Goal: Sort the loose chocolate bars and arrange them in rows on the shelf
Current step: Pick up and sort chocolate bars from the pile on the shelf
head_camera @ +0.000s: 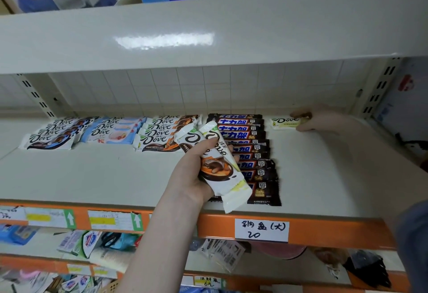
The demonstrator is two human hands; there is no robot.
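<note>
A cream shelf (115, 172) with an orange front edge (324, 230) carries the sorted chocolate. Along its back lie four rows — dark-blue Dove bars (52, 132), pale-blue Dove bars (111, 130), orange Dove bars (159, 135) and a long column of dark Snickers bars (252, 153) running toward the front. The left hand (192, 174) grips a bunch of white-wrapped Dove bars (220, 165) over the Snickers column. Far right at the back, the right hand (317, 119) pinches the end of a single yellow-green Dove bar (284, 122) lying flat on the shelf. A handwritten label (261, 230) sits on the orange edge.
</note>
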